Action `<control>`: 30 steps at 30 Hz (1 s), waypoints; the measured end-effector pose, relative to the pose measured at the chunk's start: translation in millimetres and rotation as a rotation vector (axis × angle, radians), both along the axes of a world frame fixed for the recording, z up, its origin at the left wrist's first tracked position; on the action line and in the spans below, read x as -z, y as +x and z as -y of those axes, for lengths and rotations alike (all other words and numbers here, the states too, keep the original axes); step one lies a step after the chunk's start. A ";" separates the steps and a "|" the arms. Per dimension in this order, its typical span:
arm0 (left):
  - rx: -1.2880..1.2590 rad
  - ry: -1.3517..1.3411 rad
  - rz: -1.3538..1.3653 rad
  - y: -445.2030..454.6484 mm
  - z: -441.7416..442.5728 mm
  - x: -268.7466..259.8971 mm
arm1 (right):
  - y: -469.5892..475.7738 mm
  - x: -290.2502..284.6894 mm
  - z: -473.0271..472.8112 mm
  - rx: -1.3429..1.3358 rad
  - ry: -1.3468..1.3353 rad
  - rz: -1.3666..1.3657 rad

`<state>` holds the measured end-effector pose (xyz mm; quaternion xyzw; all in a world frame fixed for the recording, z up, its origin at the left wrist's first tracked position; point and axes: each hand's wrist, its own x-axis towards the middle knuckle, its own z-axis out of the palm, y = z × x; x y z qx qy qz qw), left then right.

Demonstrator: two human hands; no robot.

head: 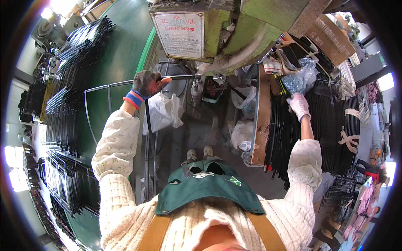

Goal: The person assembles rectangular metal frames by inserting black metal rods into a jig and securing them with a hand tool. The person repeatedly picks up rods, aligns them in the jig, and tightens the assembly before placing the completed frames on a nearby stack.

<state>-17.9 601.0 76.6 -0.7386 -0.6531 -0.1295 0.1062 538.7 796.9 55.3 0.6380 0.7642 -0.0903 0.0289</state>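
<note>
My left hand (147, 85), in a dark and red coated glove, is closed round a black metal tube frame (117, 83). One end of that frame reaches under the head of a green machine (248, 37); its other part lies over the green belt on the left. My right hand (299, 106), in a pale knitted glove, is at the lower edge of a clear plastic bag of small metal parts (296, 80). Its fingertips are partly hidden, so I cannot tell whether they hold anything. Long black tubes (284, 131) lie beneath and beside that hand.
Stacked black tubes (72, 75) lie on the green conveyor belt (121, 40). A wooden board (263, 125) edges the right bench, with a cardboard box (333, 37) farther back. White plastic bags (163, 109) hang below the machine. Another person (370, 171) is at the far right.
</note>
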 end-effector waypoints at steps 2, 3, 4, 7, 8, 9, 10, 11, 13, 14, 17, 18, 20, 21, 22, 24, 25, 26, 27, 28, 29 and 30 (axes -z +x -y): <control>0.020 -0.018 0.026 -6.3 0.9 2.1 | -57.0 -36.9 30.6 -0.095 -0.023 -0.216; 0.016 -0.017 0.019 -9.2 1.8 2.5 | -83.4 -45.0 44.7 -0.196 -0.022 -0.334; 0.024 -0.013 0.017 -11.4 -1.2 3.6 | -109.8 -51.4 60.4 -0.295 0.007 -0.458; 0.063 -0.003 0.025 -15.4 -7.4 12.1 | -191.9 -51.3 98.8 -0.332 -0.230 -0.864; 0.071 -0.013 0.019 -15.0 -8.7 16.0 | -217.9 -44.0 107.3 -0.306 -0.259 -0.975; 0.076 -0.024 0.008 -14.6 -9.2 15.7 | -240.1 -30.2 110.9 -0.281 -0.287 -1.090; 0.091 -0.062 0.002 -11.1 -12.5 14.2 | -253.2 2.8 100.4 -0.284 -0.286 -1.100; 0.112 -0.051 -0.001 -12.4 -15.2 14.8 | -266.3 29.4 92.7 -0.289 -0.292 -1.113; 0.127 -0.037 -0.006 -17.5 -12.5 18.4 | -291.7 25.8 108.3 -0.096 -0.281 -1.251; 0.142 -0.031 0.019 -19.8 -12.9 16.3 | -293.9 18.9 112.4 -0.061 -0.319 -1.304; 0.150 -0.005 0.072 -20.3 -16.4 13.2 | -298.6 29.8 111.3 -0.073 -0.487 -1.663; 0.158 -0.031 0.103 -20.1 -17.2 11.7 | -300.7 14.5 118.5 -0.076 -0.433 -1.593; 0.163 -0.043 0.077 -21.9 -18.2 13.1 | -306.4 12.6 124.6 -0.032 -0.391 -1.503; 0.166 -0.043 0.061 -23.0 -20.1 12.1 | -308.7 10.5 125.3 -0.015 -0.364 -1.460; 0.168 -0.043 0.068 -23.7 -21.5 11.7 | -308.6 10.6 126.9 0.047 -0.328 -1.363; 0.172 -0.050 0.086 -23.9 -22.5 13.2 | -309.8 5.8 128.1 0.071 -0.304 -1.460; 0.160 -0.071 0.074 -23.8 -24.6 13.6 | -309.5 4.5 128.9 0.085 -0.294 -1.507; 0.148 -0.092 0.061 -23.9 -28.7 13.6 | -304.4 17.7 115.7 -0.025 -0.110 -1.241; 0.134 -0.110 0.048 -24.3 -32.1 14.1 | -304.0 7.7 113.0 -0.076 -0.049 -1.054; 0.155 -0.085 0.084 -24.9 -31.1 19.5 | -303.8 -0.2 115.7 -0.119 0.006 -0.868; 0.164 -0.079 0.079 -27.6 -29.7 22.5 | -305.9 -8.3 119.6 -0.088 -0.060 -0.787; 0.175 -0.070 0.073 -29.6 -28.5 21.3 | -309.0 -22.6 124.5 -0.065 -0.123 -0.701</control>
